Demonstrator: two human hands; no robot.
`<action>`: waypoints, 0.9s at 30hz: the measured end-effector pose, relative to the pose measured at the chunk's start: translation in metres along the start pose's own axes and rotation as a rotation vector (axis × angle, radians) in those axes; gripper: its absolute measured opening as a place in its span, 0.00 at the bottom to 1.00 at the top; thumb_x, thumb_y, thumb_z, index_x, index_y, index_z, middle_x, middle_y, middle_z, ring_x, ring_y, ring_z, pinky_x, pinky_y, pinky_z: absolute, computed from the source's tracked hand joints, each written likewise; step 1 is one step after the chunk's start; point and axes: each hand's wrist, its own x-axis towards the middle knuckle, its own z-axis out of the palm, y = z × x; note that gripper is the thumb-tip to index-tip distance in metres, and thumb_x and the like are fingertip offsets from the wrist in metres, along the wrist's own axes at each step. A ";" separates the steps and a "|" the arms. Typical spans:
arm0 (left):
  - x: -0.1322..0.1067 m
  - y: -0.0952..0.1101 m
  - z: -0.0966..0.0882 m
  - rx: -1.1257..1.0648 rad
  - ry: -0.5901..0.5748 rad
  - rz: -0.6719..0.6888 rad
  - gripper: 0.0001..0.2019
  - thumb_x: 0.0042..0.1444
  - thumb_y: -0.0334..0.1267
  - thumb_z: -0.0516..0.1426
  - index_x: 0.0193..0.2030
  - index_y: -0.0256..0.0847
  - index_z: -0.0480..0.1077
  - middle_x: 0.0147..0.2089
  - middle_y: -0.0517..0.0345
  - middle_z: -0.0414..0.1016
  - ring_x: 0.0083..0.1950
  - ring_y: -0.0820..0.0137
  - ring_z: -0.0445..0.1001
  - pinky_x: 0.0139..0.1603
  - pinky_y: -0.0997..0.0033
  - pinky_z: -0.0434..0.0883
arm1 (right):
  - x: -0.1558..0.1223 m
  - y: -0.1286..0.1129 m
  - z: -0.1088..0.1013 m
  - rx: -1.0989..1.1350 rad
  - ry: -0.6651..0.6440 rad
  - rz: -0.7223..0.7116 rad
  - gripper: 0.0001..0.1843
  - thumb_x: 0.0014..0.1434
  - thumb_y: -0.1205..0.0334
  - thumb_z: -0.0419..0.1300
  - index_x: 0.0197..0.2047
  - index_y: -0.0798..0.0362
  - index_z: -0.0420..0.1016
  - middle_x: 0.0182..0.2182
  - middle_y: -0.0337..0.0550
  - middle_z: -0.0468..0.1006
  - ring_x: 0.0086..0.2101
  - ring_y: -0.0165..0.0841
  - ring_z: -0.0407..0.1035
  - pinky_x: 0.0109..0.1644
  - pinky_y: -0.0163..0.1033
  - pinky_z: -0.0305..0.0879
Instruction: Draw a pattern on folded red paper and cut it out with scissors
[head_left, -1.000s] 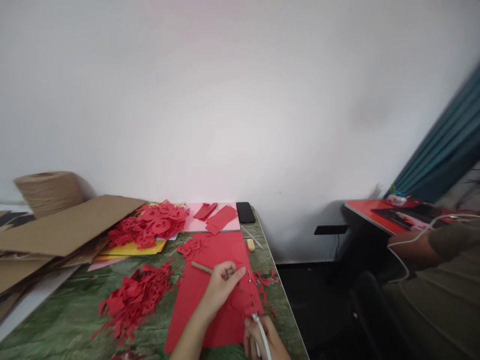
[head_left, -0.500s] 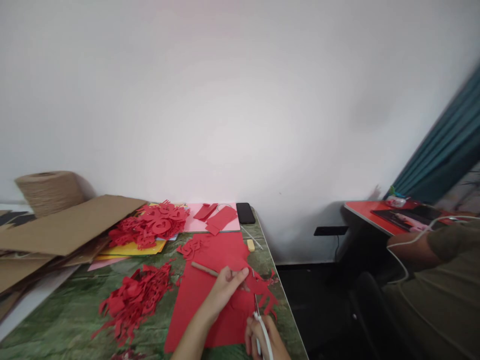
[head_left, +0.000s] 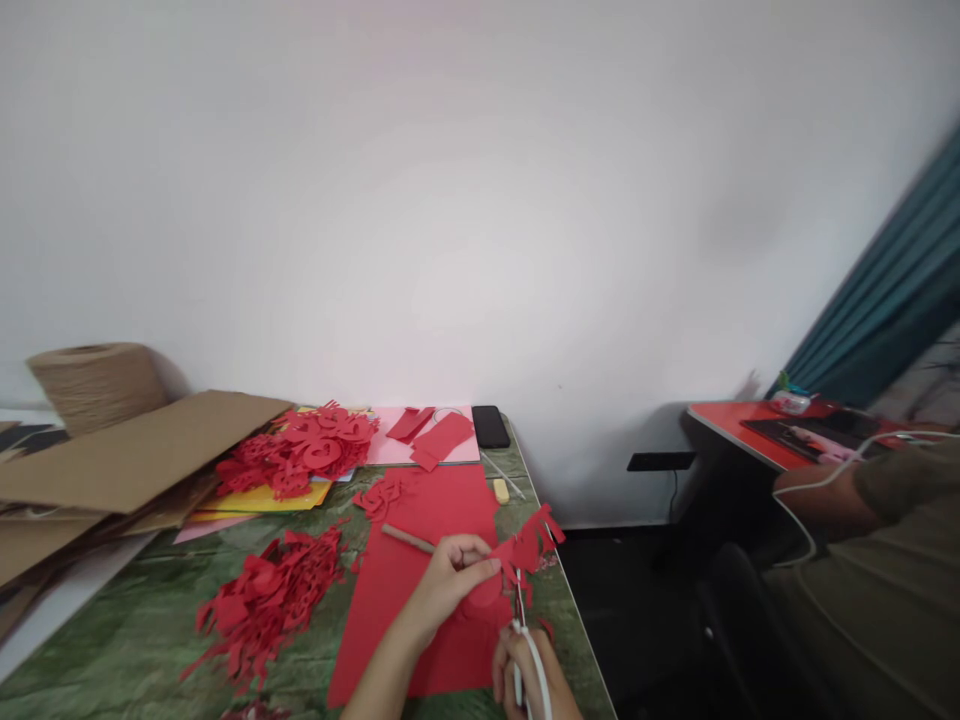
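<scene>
Pinched between the thumb and fingers of my left hand is a red paper cutout with a fringed, toothed edge. My right hand is closed round the white handles of a pair of scissors. The blades point up and meet the lower edge of the cutout; whether they are parted is too small to tell. Beneath both hands lies a large red paper sheet. A brown stick-like piece rests on that sheet beside my left hand, its near end hidden by the fingers.
Red paper cutouts lie heaped at the left, with another heap behind. Cardboard sheets and a twine spool stand farther left. A phone and a yellow eraser lie near the table's right edge. Another person's arm is at right.
The red cutout has been raised and turned, its fringed end now pointing up to the right. My left fingers have shifted slightly on it. The scissors stay close to their earlier place.
</scene>
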 end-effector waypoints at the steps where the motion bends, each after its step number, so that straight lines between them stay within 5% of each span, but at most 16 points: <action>1: 0.001 -0.001 -0.001 -0.001 0.001 0.008 0.14 0.41 0.48 0.61 0.22 0.37 0.68 0.17 0.64 0.66 0.19 0.76 0.61 0.22 0.77 0.55 | 0.000 0.001 0.000 -0.008 0.003 -0.005 0.33 0.40 0.27 0.47 0.18 0.52 0.59 0.06 0.29 0.53 0.09 0.20 0.45 0.15 0.30 0.38; 10: 0.005 0.003 -0.003 0.041 0.106 0.103 0.14 0.41 0.48 0.61 0.22 0.37 0.68 0.18 0.65 0.62 0.21 0.77 0.58 0.23 0.78 0.54 | 0.000 -0.001 -0.002 -0.072 -0.058 0.002 0.34 0.38 0.26 0.47 0.19 0.52 0.59 0.09 0.31 0.59 0.12 0.22 0.51 0.17 0.29 0.46; 16: 0.004 0.004 0.002 0.112 0.177 0.172 0.14 0.43 0.46 0.60 0.21 0.38 0.67 0.19 0.63 0.65 0.22 0.75 0.61 0.24 0.77 0.58 | -0.004 -0.006 -0.005 -0.149 -0.151 -0.031 0.33 0.45 0.30 0.46 0.17 0.54 0.64 0.09 0.32 0.57 0.14 0.23 0.51 0.20 0.30 0.46; 27: 0.000 0.010 0.008 0.097 0.141 0.155 0.14 0.43 0.46 0.60 0.20 0.38 0.66 0.17 0.66 0.62 0.20 0.77 0.58 0.22 0.78 0.56 | -0.004 -0.006 0.000 -0.109 -0.059 -0.001 0.33 0.41 0.27 0.46 0.16 0.53 0.60 0.08 0.30 0.53 0.12 0.23 0.50 0.18 0.30 0.46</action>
